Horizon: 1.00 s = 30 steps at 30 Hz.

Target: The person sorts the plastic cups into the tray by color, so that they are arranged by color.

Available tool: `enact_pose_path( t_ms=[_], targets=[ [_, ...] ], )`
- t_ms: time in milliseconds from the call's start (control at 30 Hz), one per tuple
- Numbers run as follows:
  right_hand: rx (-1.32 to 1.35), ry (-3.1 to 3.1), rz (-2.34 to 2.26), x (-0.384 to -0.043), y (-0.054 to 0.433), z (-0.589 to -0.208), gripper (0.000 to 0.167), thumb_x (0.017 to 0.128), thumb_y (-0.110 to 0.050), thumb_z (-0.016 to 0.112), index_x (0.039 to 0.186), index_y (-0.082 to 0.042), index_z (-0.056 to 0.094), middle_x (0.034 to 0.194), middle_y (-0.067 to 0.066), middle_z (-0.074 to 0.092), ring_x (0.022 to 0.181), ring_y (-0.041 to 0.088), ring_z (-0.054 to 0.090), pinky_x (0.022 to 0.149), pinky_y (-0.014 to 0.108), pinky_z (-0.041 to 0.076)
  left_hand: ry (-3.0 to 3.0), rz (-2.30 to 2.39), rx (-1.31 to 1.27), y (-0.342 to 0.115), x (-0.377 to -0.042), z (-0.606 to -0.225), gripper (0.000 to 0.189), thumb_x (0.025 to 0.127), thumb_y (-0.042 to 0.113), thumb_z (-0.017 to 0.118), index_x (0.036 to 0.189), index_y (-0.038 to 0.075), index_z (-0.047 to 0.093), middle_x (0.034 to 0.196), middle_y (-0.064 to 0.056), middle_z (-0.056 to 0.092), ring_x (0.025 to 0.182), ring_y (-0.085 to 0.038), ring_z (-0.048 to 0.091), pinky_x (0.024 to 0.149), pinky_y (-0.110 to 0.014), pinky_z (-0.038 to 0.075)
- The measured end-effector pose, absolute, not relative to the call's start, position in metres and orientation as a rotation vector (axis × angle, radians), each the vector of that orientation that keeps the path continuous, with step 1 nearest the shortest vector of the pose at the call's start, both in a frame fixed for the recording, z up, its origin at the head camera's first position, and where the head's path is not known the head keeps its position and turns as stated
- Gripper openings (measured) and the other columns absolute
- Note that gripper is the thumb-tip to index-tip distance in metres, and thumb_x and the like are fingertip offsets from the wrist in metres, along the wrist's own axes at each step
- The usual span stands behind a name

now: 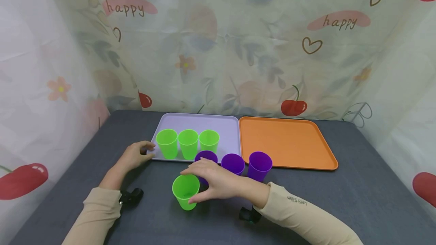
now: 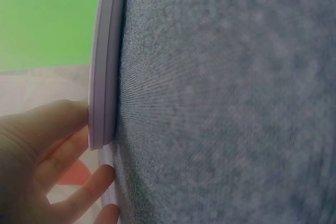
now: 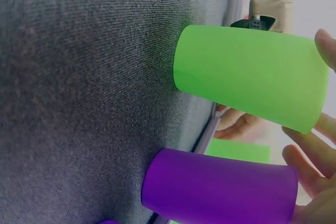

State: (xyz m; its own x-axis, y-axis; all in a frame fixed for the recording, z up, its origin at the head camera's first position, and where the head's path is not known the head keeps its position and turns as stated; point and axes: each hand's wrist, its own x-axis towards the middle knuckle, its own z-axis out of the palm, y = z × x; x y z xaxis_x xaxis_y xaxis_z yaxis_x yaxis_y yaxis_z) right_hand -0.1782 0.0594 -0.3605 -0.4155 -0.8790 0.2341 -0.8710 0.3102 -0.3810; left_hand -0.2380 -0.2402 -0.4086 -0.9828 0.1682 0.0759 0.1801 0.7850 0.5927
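My right hand point(image 1: 218, 182) holds a green cup point(image 1: 185, 190) near its rim, thumb in front and fingers behind; the cup is upright over the dark cloth. Beside it in the right wrist view is a purple cup point(image 3: 220, 184), close under the fingers. In the head view that hand partly hides the leftmost purple cup point(image 1: 206, 156); two more purple cups, one in the middle point(image 1: 232, 165) and one on the right point(image 1: 260, 166), stand to its right. My left hand point(image 1: 133, 156) grips the lavender tray point(image 1: 228, 135) at its left front corner, thumb at the rim.
Three green cups stand upright in a row on the lavender tray: left point(image 1: 167, 144), middle point(image 1: 188, 144) and right point(image 1: 209, 141). An orange tray point(image 1: 282, 143) lies against its right side. A patterned curtain point(image 1: 221, 48) closes off the back of the table.
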Motion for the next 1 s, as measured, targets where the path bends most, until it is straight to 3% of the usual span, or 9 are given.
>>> enact_pose_path(
  t_ms=[333,633,867,1000],
  targets=[
    [-1.68,2.533,-0.748,-0.178,0.06,-0.359,0.062,0.074,-0.035,0.077,0.125,-0.007,0.056,0.122,0.001,0.063,0.12,0.014,0.053,0.114,0.049,0.025,-2.967,-0.996,-0.262,-0.24,-0.237,-0.409,0.033,0.086,0.015,0.064,0.114,-0.003,0.06,0.109,-0.023,0.063,0.104,-0.041,0.058,0.088,-0.052,0.046],
    [-1.696,2.547,-0.867,-0.178,0.066,-0.345,0.06,0.073,-0.03,0.079,0.123,-0.005,0.057,0.12,0.002,0.064,0.116,0.014,0.056,0.114,0.042,0.028,-2.965,-0.997,-0.265,-0.241,-0.238,-0.41,0.033,0.087,0.015,0.064,0.114,-0.003,0.06,0.109,-0.023,0.063,0.105,-0.042,0.057,0.089,-0.053,0.046],
    [-1.631,2.555,-0.968,-0.179,0.074,-0.332,0.059,0.072,-0.027,0.079,0.123,-0.005,0.057,0.121,0.004,0.063,0.117,0.016,0.056,0.1,0.028,0.044,-2.957,-0.998,-0.272,-0.241,-0.238,-0.41,0.032,0.086,0.014,0.064,0.113,-0.003,0.061,0.108,-0.023,0.064,0.103,-0.041,0.058,0.088,-0.052,0.046],
    [-1.614,2.568,-0.994,-0.18,0.079,-0.325,0.06,0.072,-0.027,0.08,0.123,-0.005,0.057,0.122,0.005,0.063,0.116,0.016,0.057,0.099,0.028,0.045,-2.963,-0.997,-0.271,-0.241,-0.239,-0.41,0.032,0.087,0.014,0.063,0.114,-0.003,0.06,0.109,-0.023,0.063,0.104,-0.041,0.057,0.089,-0.053,0.046]
  ],
)
